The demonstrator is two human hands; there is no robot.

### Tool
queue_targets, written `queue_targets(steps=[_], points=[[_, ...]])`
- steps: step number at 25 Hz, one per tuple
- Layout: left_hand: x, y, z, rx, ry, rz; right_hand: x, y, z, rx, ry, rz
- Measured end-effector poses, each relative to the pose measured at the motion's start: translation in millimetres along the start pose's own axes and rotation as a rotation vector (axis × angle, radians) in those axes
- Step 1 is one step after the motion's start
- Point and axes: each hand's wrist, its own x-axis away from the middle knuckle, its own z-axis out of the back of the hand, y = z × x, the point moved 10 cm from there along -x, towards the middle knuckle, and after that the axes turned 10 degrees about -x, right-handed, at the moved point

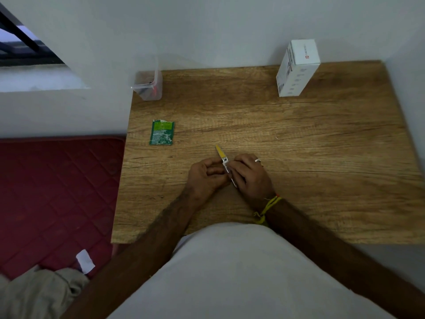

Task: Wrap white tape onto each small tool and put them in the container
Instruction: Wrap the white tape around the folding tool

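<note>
Hands (207, 176) (249, 178) hiding tool (221, 153) shaft, tape (225, 164) apparently white

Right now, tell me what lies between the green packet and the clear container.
Head view: only bare wooden tabletop lies between the green packet and the clear container; the hands and the yellow-handled tool are off to the side.

Wooden table (322, 157) here: clear container (149, 85) at 11 o'clock, white box (296, 70) at 1, green sachet (162, 132) around 10.
</note>
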Motion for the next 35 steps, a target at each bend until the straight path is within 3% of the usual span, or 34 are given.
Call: queue_targets(steps=[16, 21, 35], points=[[0.0, 0.4, -0.9, -0.009, -0.039, -0.008, 8.0, -12.2, 7.2, 0.048, -0.078, 0.048], [-3.3, -8.4, 1.7, 0.081, 0.016, 0.095, 11.1, -13.3, 6.2, 0.029, -0.122, 0.076], [-2.2, -4.4, 0.4, 0.103, 0.094, 0.057, 19.7, -5.4, 10.0, -0.082, -0.102, 0.033]])
